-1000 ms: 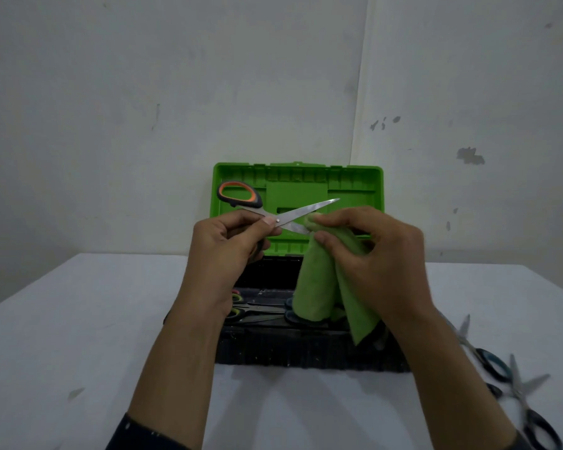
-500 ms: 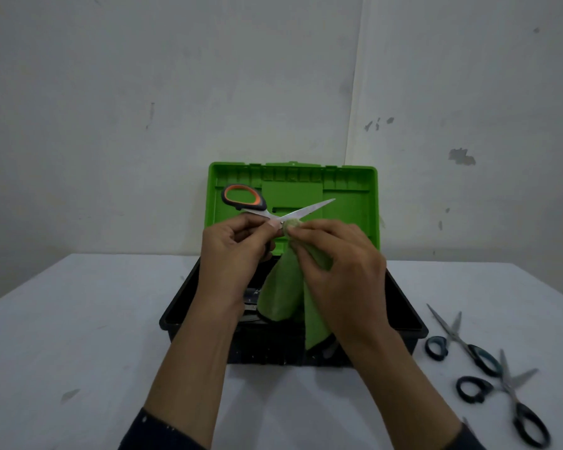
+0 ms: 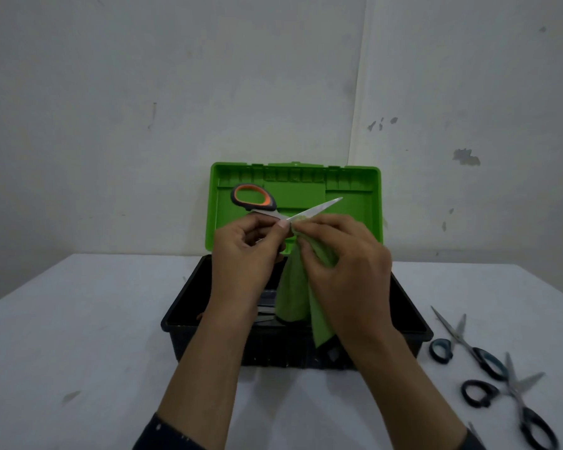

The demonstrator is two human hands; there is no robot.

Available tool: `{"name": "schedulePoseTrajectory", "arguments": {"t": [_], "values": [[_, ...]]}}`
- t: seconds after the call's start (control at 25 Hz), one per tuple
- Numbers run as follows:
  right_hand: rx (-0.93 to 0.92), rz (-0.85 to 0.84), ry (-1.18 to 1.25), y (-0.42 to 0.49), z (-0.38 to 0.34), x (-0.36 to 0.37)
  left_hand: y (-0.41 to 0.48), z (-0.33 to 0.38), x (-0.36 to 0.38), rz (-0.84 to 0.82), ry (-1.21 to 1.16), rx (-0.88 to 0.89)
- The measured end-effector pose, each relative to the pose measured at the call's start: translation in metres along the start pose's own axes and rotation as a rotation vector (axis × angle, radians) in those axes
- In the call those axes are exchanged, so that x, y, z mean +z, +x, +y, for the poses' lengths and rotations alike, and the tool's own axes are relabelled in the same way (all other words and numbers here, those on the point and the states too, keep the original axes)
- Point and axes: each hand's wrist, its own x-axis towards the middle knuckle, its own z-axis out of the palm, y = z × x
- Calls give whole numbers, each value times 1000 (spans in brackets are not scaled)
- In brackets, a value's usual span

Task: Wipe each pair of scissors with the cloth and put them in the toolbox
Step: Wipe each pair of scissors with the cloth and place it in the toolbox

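Observation:
Above the open toolbox [image 3: 182, 315], my left hand [image 3: 246, 251] grips a pair of scissors with an orange and black handle [image 3: 252, 198] near the pivot. Their blade [image 3: 322, 207] points up to the right. My right hand [image 3: 342, 271] pinches a green cloth [image 3: 294, 297] round the blade's base, close to my left fingertips. The rest of the cloth hangs down into the box. The box has a black base and an upright green lid [image 3: 355, 203]. Scissors lie inside it, mostly hidden by my arms and the cloth.
Two pairs of scissors lie spread open on the white table [image 3: 78, 336] right of the box: one with teal and black handles [image 3: 468, 344], one with black handles [image 3: 514, 404]. A wall stands close behind the table.
My right hand with the cloth has slid down the blade toward the pivot, next to my left fingers. The view has tilted, showing more of the table and the loose scissors.

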Motion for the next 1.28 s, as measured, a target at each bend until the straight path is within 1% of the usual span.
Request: {"name": "schedulePoseTrajectory", "arguments": {"t": [0.08,0.24,0.36,0.48,0.52,0.6,0.68,0.8,0.96,1.04,1.12,1.2,1.28], "values": [[-29,-4,-5,-3,5,6,1,-1,-2,0,-13,-21],[24,-14,-45,-4,19,2,4,-1,-8,18,-37,-68],[87,-49,-67,-4,36,-5,9,1,-17,61,-52,-65],[153,22,-45,7,48,-23,13,4,-29,61,-14,-50],[129,60,-21,11,44,-27,13,4,-30,46,13,-46],[13,115,26,13,28,-25,11,5,-28,-6,58,-42],[-95,96,51,7,11,-11,7,6,-22,-70,62,-40],[-145,36,51,-8,7,9,5,6,-17,-126,73,-10],[-61,17,46,-6,18,6,7,5,-22,-162,75,11],[42,44,42,1,29,-4,8,3,-24,-149,74,-2],[121,95,90,6,34,-13,9,2,-24,-146,69,-10],[99,102,135,5,26,-10,9,-1,-21,-153,78,-4],[31,40,117,-2,12,3,7,-2,-18,-165,106,22]]}}
